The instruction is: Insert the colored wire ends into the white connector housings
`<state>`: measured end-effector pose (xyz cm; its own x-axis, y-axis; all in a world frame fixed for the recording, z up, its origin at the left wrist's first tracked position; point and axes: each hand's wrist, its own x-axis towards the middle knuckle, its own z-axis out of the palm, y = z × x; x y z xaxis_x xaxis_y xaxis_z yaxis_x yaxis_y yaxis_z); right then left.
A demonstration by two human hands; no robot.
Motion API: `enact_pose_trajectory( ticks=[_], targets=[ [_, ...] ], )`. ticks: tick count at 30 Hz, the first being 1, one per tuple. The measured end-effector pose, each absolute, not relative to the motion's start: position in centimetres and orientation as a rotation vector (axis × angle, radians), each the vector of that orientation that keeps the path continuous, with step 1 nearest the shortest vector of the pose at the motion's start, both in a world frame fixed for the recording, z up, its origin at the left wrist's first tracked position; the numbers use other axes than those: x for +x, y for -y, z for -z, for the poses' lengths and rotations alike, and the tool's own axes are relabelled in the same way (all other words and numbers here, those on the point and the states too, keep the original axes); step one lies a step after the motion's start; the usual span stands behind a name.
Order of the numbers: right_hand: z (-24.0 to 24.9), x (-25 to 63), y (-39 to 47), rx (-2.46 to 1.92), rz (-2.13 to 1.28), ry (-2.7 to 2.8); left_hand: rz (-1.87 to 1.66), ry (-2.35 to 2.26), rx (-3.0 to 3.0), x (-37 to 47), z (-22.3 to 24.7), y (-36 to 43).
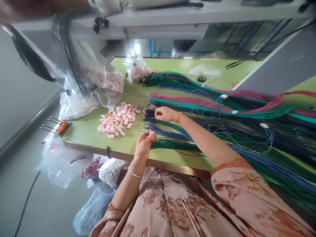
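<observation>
Grey floor (14,197) shows at the left, next to a big bench (86,131) with a light green top. Above the bench runs a long, pale shelf (148,21). Lots of long wires (172,132) lie on the bench in bunches, and they are green, blue, pink and black. Their bare ends point to the left. Clear bags (111,79) with little plastic bits inside sit at the back on the left. Just left of the wire ends is a loose pile (118,120) of white and orange bits.

Both hands are over the wire ends. The right hand (165,114) is by the dark bunch, with its fingers curled in close. I can't tell if it pinches a wire. The left hand (144,141) is nearer the front edge, and its thumb and finger pinch a small white piece (152,133).

A black roll of tape (201,79) lies behind the wires. Yellow beads (178,117) go around the right wrist.
</observation>
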<state>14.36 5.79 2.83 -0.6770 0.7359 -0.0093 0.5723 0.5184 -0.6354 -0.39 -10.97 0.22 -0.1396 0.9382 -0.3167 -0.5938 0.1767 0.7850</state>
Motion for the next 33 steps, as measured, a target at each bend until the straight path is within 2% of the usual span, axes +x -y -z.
enact_pose_trajectory(
  ticks=[10, 15, 20, 28, 33],
  targets=[
    [-5.2, 6.5, -4.2, -0.899, -1.444, 2.132, -1.393, -1.003, 0.459, 0.0, -0.6, 11.2],
    [-6.3, 6.4, -2.8, -0.801, -1.306, 2.000, -1.405, -0.992, 0.440, -0.2, -0.6, 11.4],
    [-6.4, 10.5, 0.4, -0.907, -1.221, 1.935, -1.428, -0.929, 0.449, -0.3, -0.6, 11.3],
    [-4.2, 15.3, 5.3, -1.043, -1.275, 1.845, -1.357, -0.858, 0.373, 0.1, -0.7, 10.4],
    [-3.3, 15.9, 6.8, -1.075, -1.080, 1.933, -1.321, -0.885, 0.361, 0.4, -0.9, 10.4]
  ],
)
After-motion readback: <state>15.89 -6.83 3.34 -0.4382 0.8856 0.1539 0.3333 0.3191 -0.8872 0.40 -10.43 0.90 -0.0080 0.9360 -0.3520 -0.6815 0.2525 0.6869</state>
